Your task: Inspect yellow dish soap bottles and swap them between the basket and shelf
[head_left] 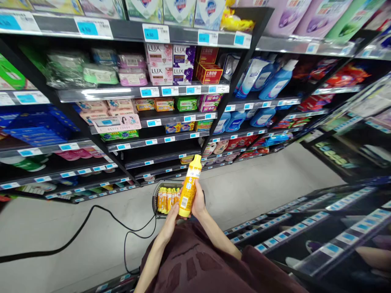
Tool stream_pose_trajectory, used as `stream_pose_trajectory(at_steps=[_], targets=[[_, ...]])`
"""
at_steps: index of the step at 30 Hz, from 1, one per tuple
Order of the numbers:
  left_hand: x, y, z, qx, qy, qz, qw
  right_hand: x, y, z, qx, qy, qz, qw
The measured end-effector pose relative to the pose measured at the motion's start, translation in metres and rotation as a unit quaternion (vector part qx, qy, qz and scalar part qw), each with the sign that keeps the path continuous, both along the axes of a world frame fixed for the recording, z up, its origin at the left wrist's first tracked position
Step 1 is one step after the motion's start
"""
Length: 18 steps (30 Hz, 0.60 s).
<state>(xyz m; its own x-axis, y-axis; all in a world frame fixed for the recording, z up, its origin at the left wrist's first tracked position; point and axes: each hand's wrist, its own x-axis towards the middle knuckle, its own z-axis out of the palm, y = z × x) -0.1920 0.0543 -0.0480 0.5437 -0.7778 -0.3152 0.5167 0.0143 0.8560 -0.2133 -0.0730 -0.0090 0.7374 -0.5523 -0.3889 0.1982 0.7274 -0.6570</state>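
A yellow-orange bottle (188,185) with a yellow cap is held up in front of my body, tilted slightly to the right, its barcode facing me. My right hand (199,200) wraps its right side. Low on the left side, my left hand (173,215) grips near the base; part of its fingers is hidden behind the bottle. On the floor just beyond my hands stands a grey basket (155,196), with several similar yellow-orange bottles (166,198) upright in it. The held bottle and my hands cover the basket's right part.
Shelves (122,95) ahead carry soap boxes (160,61) and blue bottles (277,81). A second shelf row (293,224) runs close behind me on the right. Across the grey floor (91,240) at left lies a black cable (88,215), looping near the basket.
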Motion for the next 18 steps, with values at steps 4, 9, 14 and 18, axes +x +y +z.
stream_pose_trajectory(at_steps=[4,9,14,18], targets=[[0.001,0.001,-0.003,0.008,-0.009,0.01,1.0,0.0,0.0,-0.001,-0.001,-0.005,0.001,1.0],[0.0,0.006,-0.015,0.03,-0.052,0.03,0.998,0.0,-0.002,-0.001,-0.023,-0.023,0.015,0.999],[-0.002,0.006,-0.013,0.029,-0.116,0.028,0.992,0.0,-0.003,0.001,-0.1,-0.028,-0.003,0.995],[-0.002,0.007,-0.007,0.129,-0.248,0.078,0.957,0.0,-0.005,0.001,-0.133,-0.029,-0.005,0.991]])
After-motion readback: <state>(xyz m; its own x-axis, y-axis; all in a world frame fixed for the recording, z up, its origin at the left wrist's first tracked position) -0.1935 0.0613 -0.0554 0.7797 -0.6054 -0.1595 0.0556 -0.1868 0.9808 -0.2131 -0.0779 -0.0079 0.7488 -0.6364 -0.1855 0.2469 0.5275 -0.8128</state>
